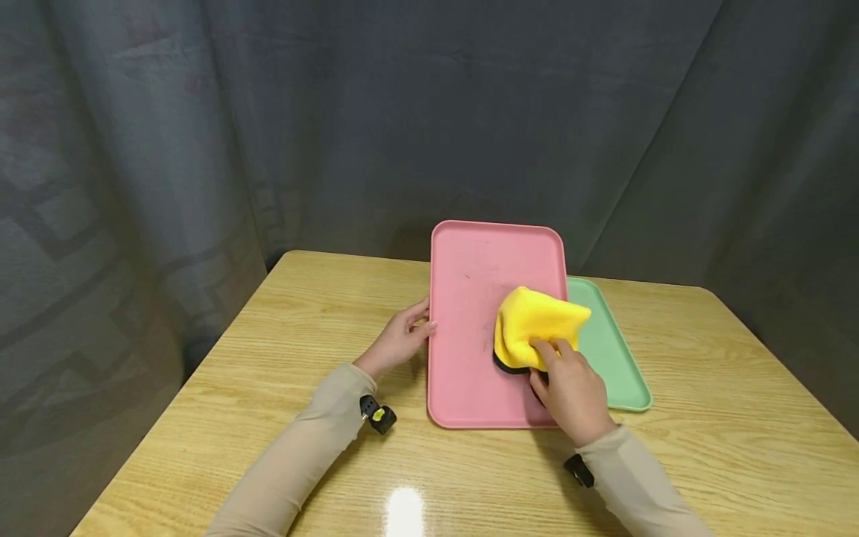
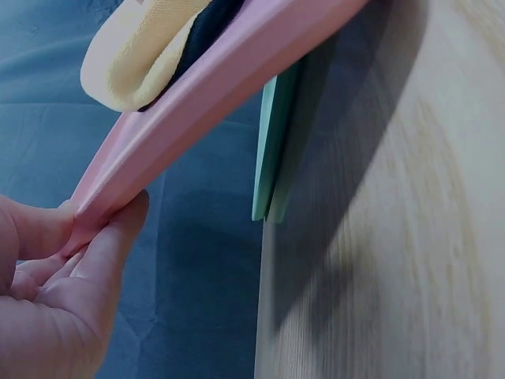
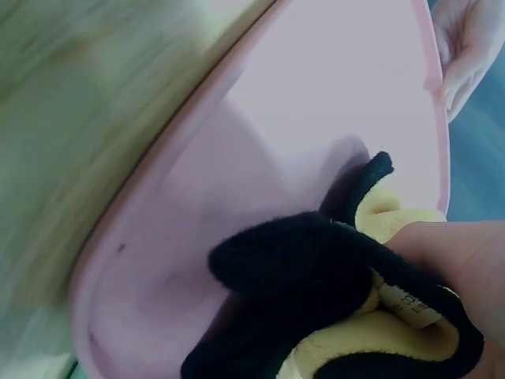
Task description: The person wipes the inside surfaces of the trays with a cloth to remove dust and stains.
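Note:
A pink tray (image 1: 470,298) is raised off the table and tilted, its inner face showing dark marks. My left hand (image 1: 403,339) pinches its left rim, thumb on the inner side and fingers beneath, as the left wrist view shows. In my right hand (image 1: 570,388) is a bunched cloth (image 1: 537,321), yellow with a black edge, lying against the tray's right half. From the right wrist view, the black side of the cloth (image 3: 276,260) and a small white label (image 3: 406,304) are visible. Part of my right fingers is hidden in the folds.
Behind and right of the pink tray, a green tray (image 1: 614,358) lies on the wooden table (image 1: 725,388), partly covered from view. A dark grey curtain (image 1: 416,112) hangs along the table's back and sides. Each sleeve carries a black wrist device (image 1: 378,415).

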Action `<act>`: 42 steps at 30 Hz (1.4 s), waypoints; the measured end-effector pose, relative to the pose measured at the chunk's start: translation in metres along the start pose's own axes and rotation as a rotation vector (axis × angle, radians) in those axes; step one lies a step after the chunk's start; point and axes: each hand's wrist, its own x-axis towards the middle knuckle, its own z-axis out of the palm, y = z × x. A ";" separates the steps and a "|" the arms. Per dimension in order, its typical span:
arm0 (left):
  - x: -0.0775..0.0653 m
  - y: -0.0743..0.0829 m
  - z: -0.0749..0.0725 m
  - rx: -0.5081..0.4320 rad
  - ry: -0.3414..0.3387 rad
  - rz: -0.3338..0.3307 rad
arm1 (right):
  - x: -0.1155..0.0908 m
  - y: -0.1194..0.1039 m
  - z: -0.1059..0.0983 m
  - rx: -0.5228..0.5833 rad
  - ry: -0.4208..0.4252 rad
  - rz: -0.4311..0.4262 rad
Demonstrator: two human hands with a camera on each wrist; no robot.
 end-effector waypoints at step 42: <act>0.002 -0.002 0.002 0.053 0.038 0.044 | 0.004 -0.058 0.018 0.040 0.021 -0.197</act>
